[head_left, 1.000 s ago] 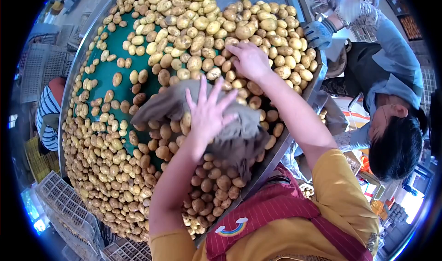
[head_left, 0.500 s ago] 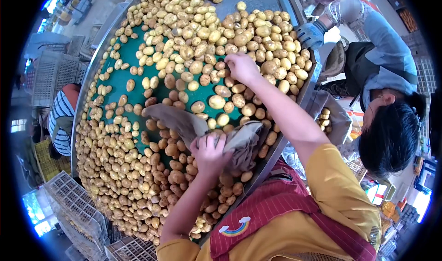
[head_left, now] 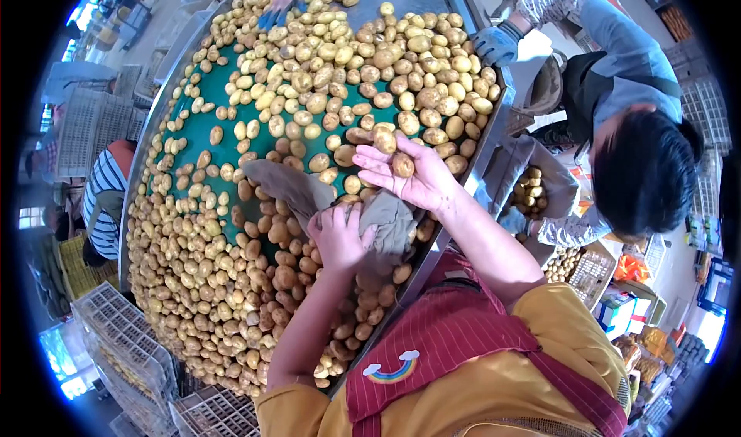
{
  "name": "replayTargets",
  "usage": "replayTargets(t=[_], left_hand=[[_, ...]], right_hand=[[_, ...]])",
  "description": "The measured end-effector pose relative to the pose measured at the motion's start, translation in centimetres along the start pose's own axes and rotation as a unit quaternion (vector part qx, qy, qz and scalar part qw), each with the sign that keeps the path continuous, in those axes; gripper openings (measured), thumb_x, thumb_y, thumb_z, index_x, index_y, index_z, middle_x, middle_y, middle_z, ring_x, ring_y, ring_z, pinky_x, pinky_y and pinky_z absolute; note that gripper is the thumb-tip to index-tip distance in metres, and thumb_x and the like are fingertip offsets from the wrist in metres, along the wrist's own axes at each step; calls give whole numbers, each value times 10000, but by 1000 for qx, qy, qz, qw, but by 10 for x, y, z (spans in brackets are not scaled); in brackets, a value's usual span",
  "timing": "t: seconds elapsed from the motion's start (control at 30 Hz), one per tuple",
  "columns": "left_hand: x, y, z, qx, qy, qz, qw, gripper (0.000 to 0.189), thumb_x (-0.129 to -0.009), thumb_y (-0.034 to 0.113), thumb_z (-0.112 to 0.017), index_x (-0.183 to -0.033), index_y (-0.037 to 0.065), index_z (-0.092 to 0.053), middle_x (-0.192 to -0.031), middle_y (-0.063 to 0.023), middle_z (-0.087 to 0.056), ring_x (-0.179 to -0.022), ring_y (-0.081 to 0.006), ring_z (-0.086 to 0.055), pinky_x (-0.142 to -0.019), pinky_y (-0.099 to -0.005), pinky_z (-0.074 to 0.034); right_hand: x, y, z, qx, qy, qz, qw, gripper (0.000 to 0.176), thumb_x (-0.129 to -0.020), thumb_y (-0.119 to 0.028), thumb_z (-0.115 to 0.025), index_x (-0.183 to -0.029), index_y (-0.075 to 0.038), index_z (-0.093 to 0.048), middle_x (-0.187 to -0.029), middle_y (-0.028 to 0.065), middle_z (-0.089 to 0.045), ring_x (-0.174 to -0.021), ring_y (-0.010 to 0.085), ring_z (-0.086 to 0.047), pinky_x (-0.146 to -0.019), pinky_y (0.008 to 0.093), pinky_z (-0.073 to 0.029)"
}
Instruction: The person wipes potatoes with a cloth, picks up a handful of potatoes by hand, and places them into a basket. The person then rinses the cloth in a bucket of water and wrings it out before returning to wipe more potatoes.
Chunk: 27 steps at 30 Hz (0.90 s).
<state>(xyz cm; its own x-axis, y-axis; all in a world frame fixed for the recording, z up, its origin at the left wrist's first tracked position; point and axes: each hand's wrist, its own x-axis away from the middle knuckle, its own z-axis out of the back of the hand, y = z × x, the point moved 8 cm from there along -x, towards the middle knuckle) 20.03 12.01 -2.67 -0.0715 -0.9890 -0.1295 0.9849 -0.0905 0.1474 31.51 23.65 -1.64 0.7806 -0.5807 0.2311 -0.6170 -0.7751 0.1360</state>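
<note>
— What's in your right hand?
— A potato. My palm faces up, fingers spread, and the potato rests on it, over the surface and its loose potatoes.
— And the left hand?
— My fingers there bend over the grey cloth; whether they're clamped on it, I can't tell. It lies crumpled among the potatoes.
— How would each handle?
— I judge the potato firm and fairly light, rounded enough to roll, its skin easily nicked, so I'd cup it round the middle and keep my nails off. The cloth looks limp and soft; I'd gather a thick fold, since a single edge would sag.
</note>
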Motion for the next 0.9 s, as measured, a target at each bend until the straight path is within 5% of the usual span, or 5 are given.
replayTargets(t=[0.37, 0.7, 0.77, 0.8, 0.9], left_hand=[[-14, -39, 21, -67, -204, -171, 962, 729, -747, 512, -780, -1373, 206, -567, -1108, 22, -581, -1064, -200, -532, -916, -458, -390], [-9, -10, 30, 48, -177, -170, 968, 563, -753, 539, -751, -1071, 77, -699, -869, -47, -677, -902, -230, -633, -850, -401, -424], [0, -1, 47, 105, -156, -158, 969, 530, -776, 542, -735, -955, 49, -658, -739, -105, -658, -729, -297, -653, -722, -425, -484], [10, 1, 47, 124, -182, -139, 966, 518, -782, 541, -730, -922, 50, -641, -704, -115, -645, -680, -316, -645, -675, -435, -491], [38, 10, 42, 121, -229, -110, 960, 480, -806, 506, -732, -849, 53, -581, -616, -148, -609, -583, -355, -639, -544, -458, -504]], right_hand=[[234, 9, 81, 261, 222, 54, 938, 240, -935, -119, -660, -1164, -49, -641, -1100, 140, -681, -678, 95, -572, -541, 196, -453], [654, -88, 255, 97, 556, 474, 676, 326, -952, -362, -652, -1128, -93, -598, -970, 94, -668, -752, 192, -623, -667, 368, -552], [666, -86, 292, 68, 687, 366, 624, 356, -945, -387, -647, -1136, -93, -585, -949, 79, -657, -741, 219, -626, -659, 344, -552], [664, -111, 354, 183, 536, 294, 770, 326, -950, -326, -632, -1166, -86, -590, -950, 66, -659, -720, 198, -621, -628, 310, -538], [397, -60, 154, 461, 526, 157, 697, 162, -982, -173, -645, -1075, -41, -657, -855, 14, -656, -748, 105, -598, -649, 242, -464]])
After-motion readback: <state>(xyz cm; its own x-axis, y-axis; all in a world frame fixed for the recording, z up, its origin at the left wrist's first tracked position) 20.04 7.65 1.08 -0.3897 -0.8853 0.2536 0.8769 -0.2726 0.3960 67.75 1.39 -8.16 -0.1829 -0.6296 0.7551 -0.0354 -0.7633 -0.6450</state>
